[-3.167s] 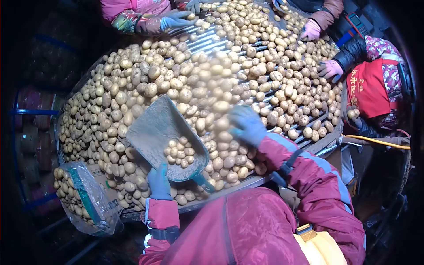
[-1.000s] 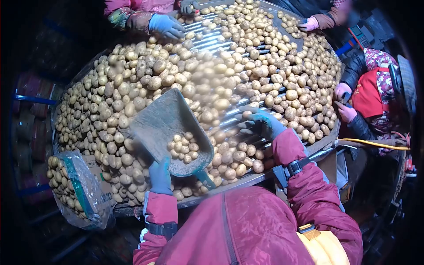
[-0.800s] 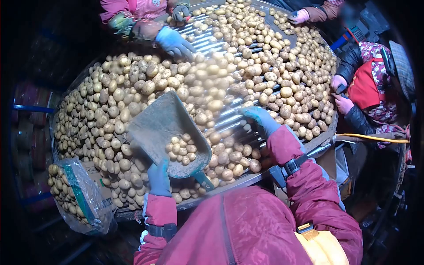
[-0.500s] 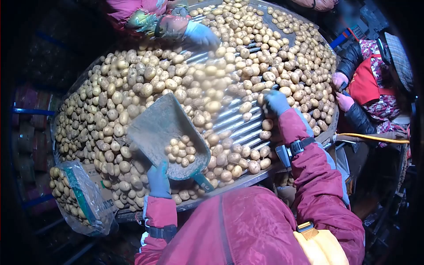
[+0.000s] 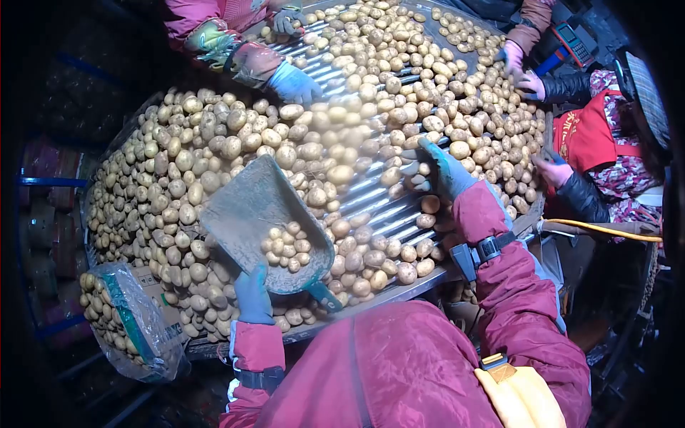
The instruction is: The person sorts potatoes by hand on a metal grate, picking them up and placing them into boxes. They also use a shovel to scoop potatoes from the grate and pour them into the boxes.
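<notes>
A worn grey-green scoop [image 5: 235, 207] lies tilted on the potato heap, with several small potatoes [image 5: 287, 246] gathered in its lower part. My gloved left hand [image 5: 253, 296] grips the scoop's near left rim, thumb on the inside edge. The scoop's short handle [image 5: 325, 296] points toward me and is free. Over the metal roller bars [image 5: 389, 214], my gloved right hand [image 5: 449, 171] is curled, with small pale potatoes [image 5: 424, 169] between its thumb and fingers. Part of its grip is hidden by the glove.
Potatoes [image 5: 178, 143] cover most of the sorting table, whose metal edge [image 5: 407, 289] runs before me. A plastic-lined box of potatoes [image 5: 128, 321] stands left. A co-worker's blue glove [image 5: 294, 82] works at the far side; pink-gloved hands [image 5: 553, 171] are right. A yellow cable [image 5: 599, 225] hangs there.
My right hand has turned, thumb now raised, with potatoes showing in its fingers. The scoop has shifted slightly left with my left hand. Co-workers' hands at the far side and right have moved.
</notes>
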